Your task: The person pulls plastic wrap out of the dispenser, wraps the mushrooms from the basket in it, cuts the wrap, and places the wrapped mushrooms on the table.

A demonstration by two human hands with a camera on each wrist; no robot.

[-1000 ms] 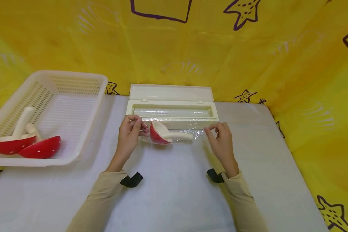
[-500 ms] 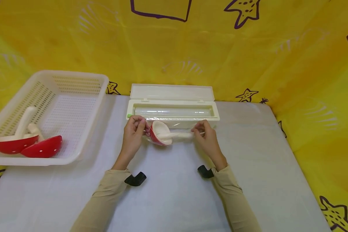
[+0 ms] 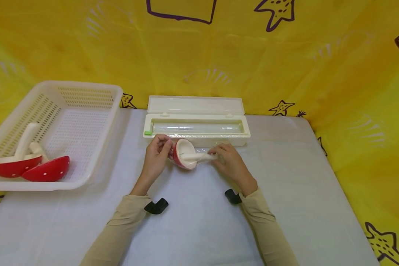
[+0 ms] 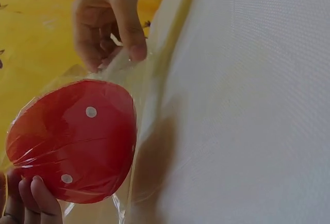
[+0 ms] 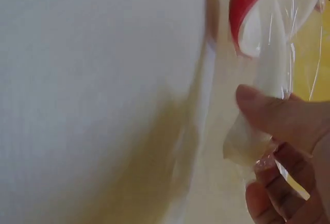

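A red ladle (image 3: 186,155) with white dots on its bowl and a cream handle is held above the table, with clear plastic film around it. My left hand (image 3: 157,155) grips it at the bowl; its fingertips lie against the red outside in the left wrist view. My right hand (image 3: 229,162) holds the handle's end, thumb over the handle (image 5: 270,64) and fingers behind it with crinkled film. Just behind the ladle stands a cream cling film dispenser (image 3: 196,141), its lid raised, a film roll (image 3: 199,128) inside.
At left stands a white perforated basket (image 3: 113,122) with red dotted ladles (image 3: 50,170) in its near corner. A green slider (image 3: 148,133) sits at the dispenser's left end. A yellow patterned cloth (image 3: 199,48) hangs behind the white table (image 3: 193,229).
My right hand has moved left from the film's free right side onto the handle's end. My left hand has shifted slightly right. The film now lies closer around the ladle, and the dispenser's green slider shows.
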